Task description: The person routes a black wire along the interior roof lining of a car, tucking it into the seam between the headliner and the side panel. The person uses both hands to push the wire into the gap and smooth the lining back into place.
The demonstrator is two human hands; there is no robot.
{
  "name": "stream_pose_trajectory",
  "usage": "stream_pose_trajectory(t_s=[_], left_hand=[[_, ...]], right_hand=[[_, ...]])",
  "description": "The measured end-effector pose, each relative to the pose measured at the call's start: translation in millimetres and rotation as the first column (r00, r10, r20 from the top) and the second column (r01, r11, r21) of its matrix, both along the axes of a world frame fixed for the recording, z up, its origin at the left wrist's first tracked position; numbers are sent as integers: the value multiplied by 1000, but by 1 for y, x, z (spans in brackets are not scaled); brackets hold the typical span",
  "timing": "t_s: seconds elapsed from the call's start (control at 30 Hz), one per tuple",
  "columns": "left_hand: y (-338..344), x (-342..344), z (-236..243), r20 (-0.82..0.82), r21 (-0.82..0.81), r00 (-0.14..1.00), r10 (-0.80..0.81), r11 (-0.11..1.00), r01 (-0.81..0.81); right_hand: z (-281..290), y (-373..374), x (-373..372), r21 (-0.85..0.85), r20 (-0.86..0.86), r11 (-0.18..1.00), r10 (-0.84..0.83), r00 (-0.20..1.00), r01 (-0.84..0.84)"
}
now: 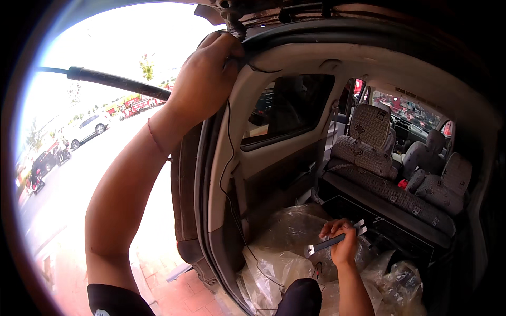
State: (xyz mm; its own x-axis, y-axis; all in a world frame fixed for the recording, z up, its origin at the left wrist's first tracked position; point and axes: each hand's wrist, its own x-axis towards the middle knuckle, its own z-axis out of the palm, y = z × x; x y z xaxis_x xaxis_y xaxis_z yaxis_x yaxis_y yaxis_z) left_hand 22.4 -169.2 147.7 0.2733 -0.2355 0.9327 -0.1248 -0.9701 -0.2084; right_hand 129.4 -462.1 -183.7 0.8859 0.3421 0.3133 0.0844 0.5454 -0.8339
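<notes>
At the upper left corner of a vehicle's open rear doorway, my left hand [213,68] is raised with curled fingers pressed against the edge of the frame. What its fingertips hold, if anything, is hidden. A thin black cable [227,184] runs from near that hand down the beige pillar trim [217,216] to the cargo floor. Lower right, over the cargo area, my right hand [343,242] is closed around a flat pry tool [328,245] with a dark handle and shiny metal ends. Clear plastic sheeting [274,263] lies below it.
A black gas strut [116,81] passes behind my left forearm. Patterned seats [363,152] stand farther inside, and a dark side window [290,108] is on the left wall. My dark-clothed knee [301,299] is at the cargo floor. Outside, a white car [88,128] stands on the road.
</notes>
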Motion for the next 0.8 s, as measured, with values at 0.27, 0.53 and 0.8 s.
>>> stream_pose_trajectory(t_s=[0.27, 0.53, 0.8], left_hand=[[28, 11, -16, 27, -344, 919, -394, 859, 379], [4, 38, -32, 242, -208, 876, -418, 859, 468], [-16, 28, -37, 356, -321, 933, -43, 933, 165]], right_hand=[[-30, -27, -37, -549, -158, 830, -213, 964, 93], [16, 46, 53, 558, -94, 828, 122, 988, -49], [217, 148, 142, 788, 509, 398, 8, 861, -470]])
